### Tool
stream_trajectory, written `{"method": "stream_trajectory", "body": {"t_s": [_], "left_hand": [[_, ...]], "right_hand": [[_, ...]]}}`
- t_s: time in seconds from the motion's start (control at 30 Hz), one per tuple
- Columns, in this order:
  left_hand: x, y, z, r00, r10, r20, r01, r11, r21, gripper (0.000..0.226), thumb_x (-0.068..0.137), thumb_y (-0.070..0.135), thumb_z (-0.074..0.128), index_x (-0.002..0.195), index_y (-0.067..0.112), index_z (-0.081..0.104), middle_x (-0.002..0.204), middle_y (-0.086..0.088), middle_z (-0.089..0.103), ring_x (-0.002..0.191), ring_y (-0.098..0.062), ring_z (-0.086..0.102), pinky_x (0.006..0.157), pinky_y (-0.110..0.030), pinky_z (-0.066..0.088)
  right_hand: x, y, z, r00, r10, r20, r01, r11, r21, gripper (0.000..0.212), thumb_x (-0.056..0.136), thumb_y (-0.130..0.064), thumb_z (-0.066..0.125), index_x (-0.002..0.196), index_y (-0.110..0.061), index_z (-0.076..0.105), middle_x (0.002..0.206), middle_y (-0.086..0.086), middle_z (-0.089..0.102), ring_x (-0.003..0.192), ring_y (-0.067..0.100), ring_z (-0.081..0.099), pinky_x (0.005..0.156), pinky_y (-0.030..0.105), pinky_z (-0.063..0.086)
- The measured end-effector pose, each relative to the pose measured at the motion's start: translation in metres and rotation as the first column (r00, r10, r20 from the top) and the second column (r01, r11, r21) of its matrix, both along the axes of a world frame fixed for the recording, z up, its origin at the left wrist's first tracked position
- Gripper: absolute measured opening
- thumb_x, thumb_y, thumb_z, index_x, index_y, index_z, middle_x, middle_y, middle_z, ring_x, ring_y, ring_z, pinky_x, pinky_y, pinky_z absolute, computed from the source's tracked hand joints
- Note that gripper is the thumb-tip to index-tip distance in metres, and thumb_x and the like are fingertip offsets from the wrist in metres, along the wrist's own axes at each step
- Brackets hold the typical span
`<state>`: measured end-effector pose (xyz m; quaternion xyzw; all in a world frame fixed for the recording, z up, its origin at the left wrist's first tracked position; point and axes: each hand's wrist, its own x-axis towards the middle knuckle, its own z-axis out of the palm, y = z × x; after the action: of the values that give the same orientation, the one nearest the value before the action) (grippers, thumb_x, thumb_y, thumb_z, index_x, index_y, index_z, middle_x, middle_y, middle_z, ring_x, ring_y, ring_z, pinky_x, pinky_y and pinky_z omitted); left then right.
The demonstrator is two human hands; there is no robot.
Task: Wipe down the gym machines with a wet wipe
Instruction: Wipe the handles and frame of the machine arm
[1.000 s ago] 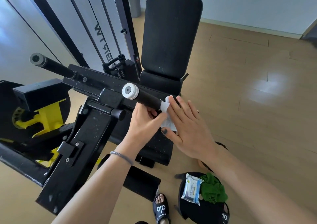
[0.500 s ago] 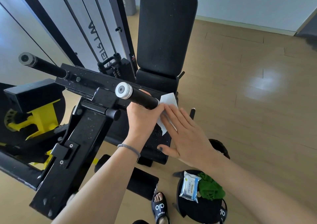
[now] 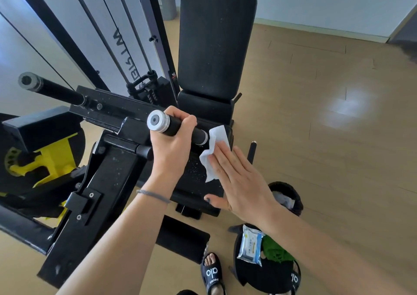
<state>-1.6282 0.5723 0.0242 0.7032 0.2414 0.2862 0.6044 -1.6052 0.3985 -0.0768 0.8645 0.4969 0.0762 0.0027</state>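
- The left hand (image 3: 172,146) is curled round the handle (image 3: 178,127), a black cylindrical grip ending in a round silver cap with a dark centre; the fingers wrap over the top and the thumb side faces the camera. A thin grey band sits on that wrist.
- The right hand (image 3: 240,181) lies flat with straight fingers, pressing the wipe (image 3: 214,150) against the machine's black seat (image 3: 196,170), just beside the inner end of the handle.
- The wipe is a thin, white, crumpled sheet; its upper corner stands up next to the handle's silver collar, its lower edge hangs out from under the fingers.
- The seat surface is matte black, flecked with pale specks. Behind it rises a tall, rounded-corner black backrest (image 3: 216,39).
- A second black bar (image 3: 52,89) juts out to the left; yellow metal parts (image 3: 45,161) show under the black frame.
- On the wood-look floor lie a black stool (image 3: 259,274) bearing a blue-and-white wipe pack (image 3: 250,247) and a green cloth (image 3: 275,250), near a foot in a black sandal (image 3: 212,272).
- Compared with half a second ago, the left hand has slid up the handle toward the cap, and the right hand has carried the wipe off the handle's base and onto the seat.
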Motion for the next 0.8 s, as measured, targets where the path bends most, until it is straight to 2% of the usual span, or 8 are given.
{"method": "stream_trajectory", "body": {"t_s": [0.13, 0.2, 0.3, 0.37, 0.47, 0.6, 0.73, 0.8], "left_hand": [[0.002, 0.001, -0.002, 1.0, -0.004, -0.01, 0.004, 1.0, -0.007, 0.009, 0.085, 0.001, 0.065, 0.08, -0.005, 0.059, 0.073, -0.001, 0.058, 0.069, -0.005, 0.054, 0.067, -0.014, 0.047], [0.002, -0.001, -0.003, 1.0, 0.011, -0.008, -0.012, 1.0, -0.014, 0.01, 0.085, 0.001, 0.064, 0.081, -0.005, 0.059, 0.071, 0.001, 0.058, 0.067, -0.004, 0.055, 0.065, -0.014, 0.047], [0.004, -0.004, -0.004, 0.999, 0.047, 0.018, -0.047, 0.998, -0.036, 0.008, 0.084, -0.001, 0.063, 0.079, -0.006, 0.058, 0.068, 0.004, 0.057, 0.064, -0.002, 0.054, 0.064, -0.012, 0.046], [0.005, -0.007, -0.003, 0.996, 0.078, 0.033, -0.076, 0.996, -0.041, 0.007, 0.083, -0.003, 0.062, 0.078, -0.007, 0.058, 0.067, 0.004, 0.056, 0.063, -0.001, 0.053, 0.063, -0.012, 0.046], [0.007, -0.01, -0.003, 0.993, 0.113, 0.031, -0.111, 0.992, -0.058, 0.006, 0.082, -0.003, 0.06, 0.076, -0.003, 0.058, 0.064, 0.006, 0.056, 0.062, -0.001, 0.053, 0.063, -0.013, 0.047], [0.008, -0.011, -0.005, 0.992, 0.127, 0.02, -0.126, 0.99, -0.063, 0.013, 0.082, -0.001, 0.06, 0.073, 0.007, 0.057, 0.062, 0.01, 0.056, 0.063, -0.001, 0.054, 0.064, -0.015, 0.048], [0.008, -0.012, -0.005, 0.991, 0.131, 0.015, -0.13, 0.99, -0.06, 0.018, 0.082, 0.0, 0.06, 0.069, 0.011, 0.056, 0.062, 0.012, 0.056, 0.063, -0.001, 0.054, 0.065, -0.014, 0.048], [0.009, -0.012, -0.005, 0.991, 0.133, 0.02, -0.132, 0.989, -0.063, 0.016, 0.083, -0.001, 0.06, 0.071, 0.01, 0.056, 0.061, 0.013, 0.056, 0.062, 0.0, 0.054, 0.064, -0.013, 0.047]], "right_hand": [[0.016, 0.003, 0.008, 0.997, -0.068, -0.029, 0.069, 0.997, 0.044, 0.088, 0.102, -0.07, 0.016, 0.16, -0.005, 0.012, 0.168, 0.014, 0.007, 0.157, 0.026, -0.001, 0.128, 0.046, 0.01], [0.02, 0.008, 0.014, 0.986, -0.125, -0.114, 0.137, 0.985, 0.106, 0.088, 0.101, -0.072, 0.014, 0.159, -0.007, 0.007, 0.169, 0.012, 0.005, 0.157, 0.023, -0.005, 0.128, 0.042, 0.006], [-0.003, 0.01, 0.004, 0.953, -0.101, -0.285, 0.145, 0.98, 0.136, 0.091, 0.1, -0.074, 0.015, 0.16, -0.008, -0.004, 0.168, 0.008, -0.011, 0.155, 0.017, -0.018, 0.126, 0.036, -0.002], [-0.017, 0.011, -0.005, 0.937, -0.114, -0.33, 0.191, 0.958, 0.213, 0.09, 0.101, -0.072, 0.022, 0.162, -0.008, 0.001, 0.17, 0.006, -0.008, 0.155, 0.014, -0.016, 0.126, 0.033, 0.003], [-0.012, 0.03, -0.006, 0.848, -0.134, -0.512, 0.365, 0.85, 0.381, 0.09, 0.099, -0.071, 0.021, 0.163, -0.01, 0.006, 0.171, 0.003, -0.005, 0.156, 0.012, -0.011, 0.127, 0.031, 0.009], [-0.021, 0.062, -0.001, 0.703, -0.098, -0.704, 0.591, 0.63, 0.503, 0.089, 0.094, -0.077, 0.009, 0.162, -0.02, -0.001, 0.171, 0.0, -0.003, 0.155, 0.006, -0.01, 0.126, 0.024, 0.002], [-0.051, 0.073, -0.007, 0.578, -0.015, -0.816, 0.71, 0.502, 0.494, 0.08, 0.096, -0.076, 0.012, 0.158, -0.032, -0.012, 0.17, -0.004, -0.012, 0.155, 0.006, -0.012, 0.128, 0.04, 0.011], [-0.036, 0.076, -0.008, 0.517, 0.026, -0.855, 0.767, 0.429, 0.477, 0.085, 0.096, -0.076, 0.014, 0.163, -0.027, -0.004, 0.171, -0.002, 0.005, 0.157, 0.014, 0.004, 0.127, 0.046, 0.017]]}}
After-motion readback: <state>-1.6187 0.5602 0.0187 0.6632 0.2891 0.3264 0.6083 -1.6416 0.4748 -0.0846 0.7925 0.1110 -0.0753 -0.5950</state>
